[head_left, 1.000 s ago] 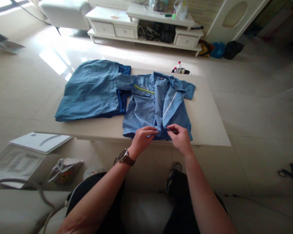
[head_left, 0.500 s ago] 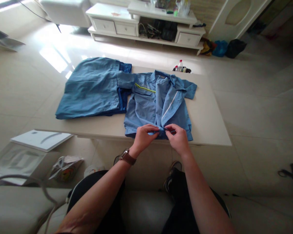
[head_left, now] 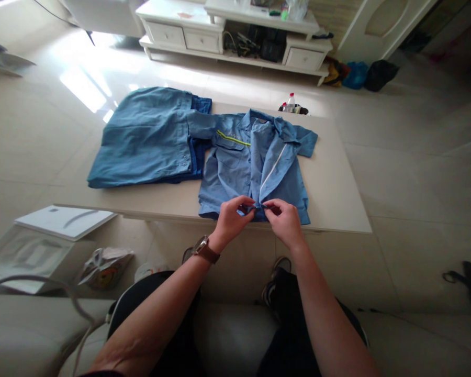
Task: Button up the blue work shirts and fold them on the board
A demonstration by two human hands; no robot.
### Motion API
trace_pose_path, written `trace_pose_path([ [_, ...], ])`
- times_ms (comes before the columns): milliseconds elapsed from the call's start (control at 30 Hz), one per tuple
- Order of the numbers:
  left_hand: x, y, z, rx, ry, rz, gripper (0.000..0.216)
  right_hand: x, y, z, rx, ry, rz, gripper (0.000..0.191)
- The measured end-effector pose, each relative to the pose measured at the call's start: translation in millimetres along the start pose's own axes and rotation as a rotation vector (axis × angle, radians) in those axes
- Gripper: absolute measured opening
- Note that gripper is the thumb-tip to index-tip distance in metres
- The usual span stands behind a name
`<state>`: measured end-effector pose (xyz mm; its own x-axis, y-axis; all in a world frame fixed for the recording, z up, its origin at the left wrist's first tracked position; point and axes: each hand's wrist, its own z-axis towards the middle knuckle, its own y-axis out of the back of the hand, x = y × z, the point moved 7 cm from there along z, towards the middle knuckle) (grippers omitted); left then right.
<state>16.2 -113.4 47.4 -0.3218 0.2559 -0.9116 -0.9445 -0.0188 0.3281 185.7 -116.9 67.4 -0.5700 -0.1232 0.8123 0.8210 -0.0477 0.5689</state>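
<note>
A blue short-sleeved work shirt (head_left: 235,167) with a yellow chest stripe lies front up on the beige table (head_left: 337,183), its front partly open. At its bottom hem, near the table's front edge, my left hand (head_left: 231,220) pinches the left front panel. My right hand (head_left: 284,220) pinches the right panel's edge right beside it. The fingertips of both hands nearly meet at the shirt's opening. A brown watch is on my left wrist.
Folded blue trousers (head_left: 145,139) lie on the table's left part, overhanging its far edge. A plastic bottle (head_left: 290,102) stands beyond the far edge. A white TV cabinet (head_left: 235,31) is at the back, and a white board (head_left: 63,220) and a crumpled bag (head_left: 102,264) are low on the left.
Both hands have closed in on each other at the shirt's hem, bringing the two front edges together. The view shifted slightly.
</note>
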Motion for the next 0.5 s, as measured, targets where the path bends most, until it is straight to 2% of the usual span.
trace_pose_path([
  [300,-3,-2,-2,0.004,-0.014,-0.001,0.016,8,-6,-1,0.022,0.061,0.036,0.022],
  [500,2,-5,-2,-0.009,0.027,-0.102,0.014,15,-3,-2,0.019,0.087,0.018,0.023],
])
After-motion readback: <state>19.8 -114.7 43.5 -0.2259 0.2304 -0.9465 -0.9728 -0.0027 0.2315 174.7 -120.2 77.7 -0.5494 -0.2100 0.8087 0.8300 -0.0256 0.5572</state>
